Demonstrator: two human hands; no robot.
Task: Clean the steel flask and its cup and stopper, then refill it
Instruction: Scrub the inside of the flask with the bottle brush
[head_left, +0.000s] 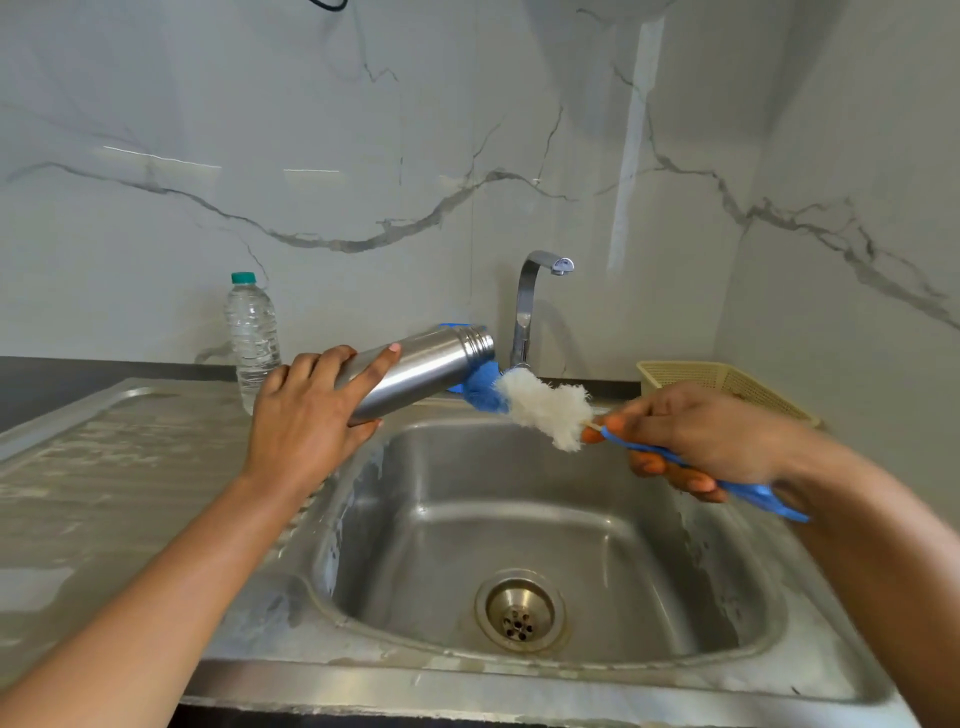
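You are gripping the steel flask (421, 369) in your left hand (306, 415), fingers curled round its lower body, holding it tilted above the back left corner of the sink (467, 675) with its open, threaded mouth pointing toward the tap (524, 312) behind the basin. Your right hand (696, 436) is closing round the blue handle of the bottle brush (540, 405) above the sink's back right part, its fluffy blue-and-white head lying just beside the flask's mouth. A water bottle (253, 338) is standing behind the sink's left side, and a basket (727, 379) is sitting behind its right.
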